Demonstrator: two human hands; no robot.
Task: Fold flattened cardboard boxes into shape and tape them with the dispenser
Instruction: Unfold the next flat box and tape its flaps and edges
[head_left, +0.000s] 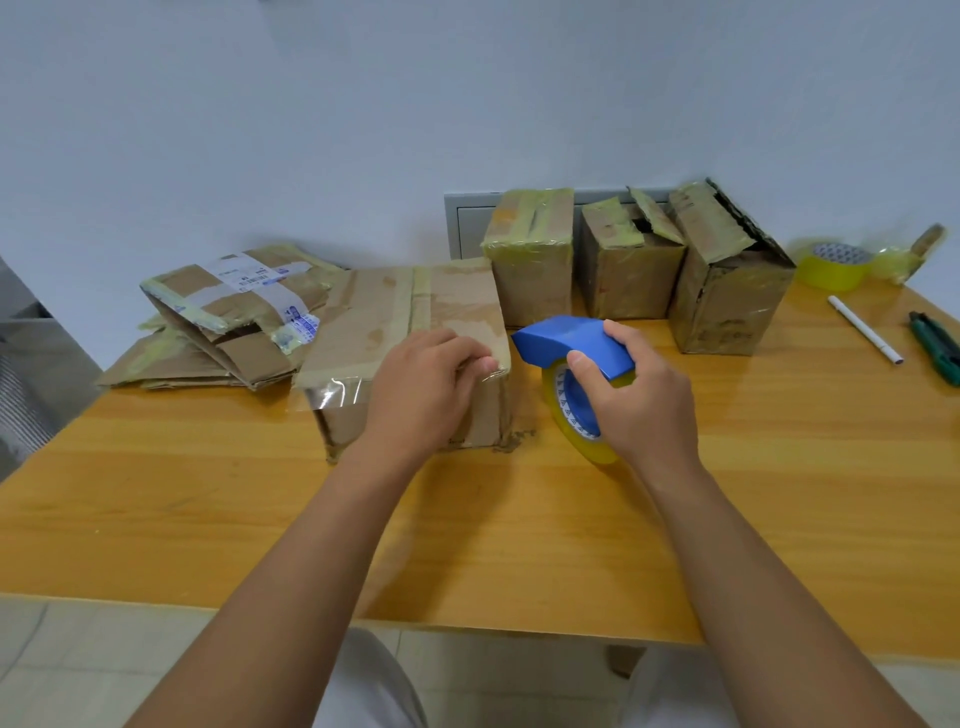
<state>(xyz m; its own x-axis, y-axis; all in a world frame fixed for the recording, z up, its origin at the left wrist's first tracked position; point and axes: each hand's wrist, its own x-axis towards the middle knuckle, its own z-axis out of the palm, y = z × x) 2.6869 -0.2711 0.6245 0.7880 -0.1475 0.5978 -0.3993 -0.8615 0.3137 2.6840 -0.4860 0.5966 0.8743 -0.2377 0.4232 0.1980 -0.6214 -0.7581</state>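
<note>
Head view: a folded-up box (410, 332) stands on the yellow worktop (467, 519), its top seam already covered by tape, with a loose clear end hanging over its near left edge. The left hand (421, 384) rests on the box's near right corner, fingers (470, 358) curled down and pressing the tape end there. The right hand (636, 395) grips the blue tape dispenser (574, 345) just beside the box, its roll touching the worktop. Judging by this, the taping of this box is at its finish: the strip looks cut, and the next move calls for smoothing the loose ends flat. Behind stand three taped boxes (623, 265); flattened boxes (223, 332) wait at left, probably next.
</note>
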